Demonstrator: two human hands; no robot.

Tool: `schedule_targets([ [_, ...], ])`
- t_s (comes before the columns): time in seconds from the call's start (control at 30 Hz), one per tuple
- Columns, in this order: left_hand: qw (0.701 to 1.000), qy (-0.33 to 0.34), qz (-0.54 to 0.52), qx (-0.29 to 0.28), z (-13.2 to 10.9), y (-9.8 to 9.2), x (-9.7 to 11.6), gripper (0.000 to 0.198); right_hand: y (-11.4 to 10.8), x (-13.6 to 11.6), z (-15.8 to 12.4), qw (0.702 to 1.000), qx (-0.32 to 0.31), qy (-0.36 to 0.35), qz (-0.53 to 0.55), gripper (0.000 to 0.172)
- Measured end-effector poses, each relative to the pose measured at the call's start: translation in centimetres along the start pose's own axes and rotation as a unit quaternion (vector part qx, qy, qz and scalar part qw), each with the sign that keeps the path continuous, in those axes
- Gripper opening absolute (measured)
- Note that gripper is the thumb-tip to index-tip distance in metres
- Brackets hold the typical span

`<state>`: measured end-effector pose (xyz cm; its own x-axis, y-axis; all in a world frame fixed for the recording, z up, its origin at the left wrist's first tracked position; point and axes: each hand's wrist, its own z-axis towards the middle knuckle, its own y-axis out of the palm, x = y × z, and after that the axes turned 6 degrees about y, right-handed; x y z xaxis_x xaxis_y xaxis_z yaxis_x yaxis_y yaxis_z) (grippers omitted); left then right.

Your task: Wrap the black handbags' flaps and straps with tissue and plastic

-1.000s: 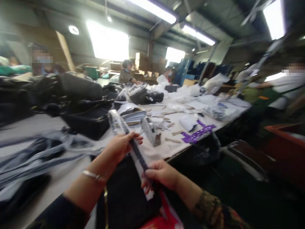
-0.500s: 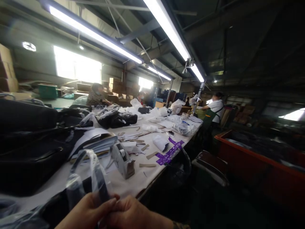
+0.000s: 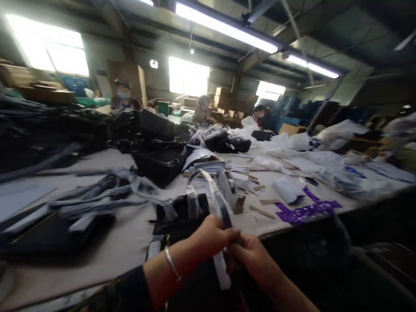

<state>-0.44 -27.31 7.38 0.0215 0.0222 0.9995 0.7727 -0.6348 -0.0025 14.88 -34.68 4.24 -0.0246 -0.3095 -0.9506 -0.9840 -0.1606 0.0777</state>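
Observation:
A black bag [image 3: 182, 225] lies at the near edge of the table, its looped handle [image 3: 212, 186] wrapped in clear plastic. My left hand [image 3: 212, 236], with a silver bangle at the wrist, is closed around the lower end of that handle. My right hand [image 3: 251, 253] is closed too, its fingertips meeting the left ones at the handle; what it pinches is hidden. A white strip [image 3: 222, 271] hangs below the hands. Just beyond the handle stands a grey tape dispenser [image 3: 227, 186].
Black bags [image 3: 159, 160] and plastic-wrapped straps [image 3: 107, 190] lie on the left. Purple tape [image 3: 305, 212] sticks to the right table edge, near cardboard strips [image 3: 261, 211] and clear plastic [image 3: 338, 171]. People sit across the table.
The view has turned left, so the black bags and straps on the left now show. Both hands remain together at the wrapped handle, and more of the bag beneath them is visible.

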Motion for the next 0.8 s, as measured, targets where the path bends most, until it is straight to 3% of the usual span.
schedule_targets([
  [0.07,0.998,0.028,0.024,-0.042,0.2,-0.7,0.2,0.044,-0.5,0.2,-0.6,1.0,0.015,0.002,-0.012,0.042],
  [0.17,0.984,0.106,0.087,-0.11,0.9,-3.9,1.0,0.038,-1.7,0.6,-1.9,0.999,0.044,-0.024,-0.018,0.04],
  [0.23,0.971,0.108,0.204,-0.062,1.8,-7.0,1.7,0.032,-2.8,0.8,-2.7,0.996,0.077,-0.032,-0.031,0.042],
  [0.33,0.904,0.03,0.413,0.111,3.5,-11.5,1.9,0.028,-4.0,1.1,-3.1,0.99,0.123,-0.029,-0.057,0.043],
  [0.37,0.887,0.011,0.442,0.135,4.0,-12.7,1.8,0.028,-4.2,1.3,-3.1,0.989,0.132,-0.027,-0.059,0.043],
  [0.43,0.876,-0.015,0.464,0.134,4.7,-14.1,1.2,0.034,-4.1,1.6,-2.9,0.989,0.137,-0.023,-0.054,0.042],
  [0.53,0.877,-0.045,0.47,0.092,5.4,-14.6,0.0,0.046,-3.3,1.7,-2.6,0.99,0.13,-0.017,-0.053,0.044],
  [0.63,0.876,-0.061,0.475,0.062,5.8,-14.2,-1.1,0.044,-2.7,1.1,-2.6,0.989,0.129,-0.021,-0.072,0.048],
  [0.8,0.855,-0.052,0.512,0.066,5.3,-13.4,-2.1,0.05,-3.2,0.5,-3.1,0.987,0.141,-0.045,-0.069,0.044],
])
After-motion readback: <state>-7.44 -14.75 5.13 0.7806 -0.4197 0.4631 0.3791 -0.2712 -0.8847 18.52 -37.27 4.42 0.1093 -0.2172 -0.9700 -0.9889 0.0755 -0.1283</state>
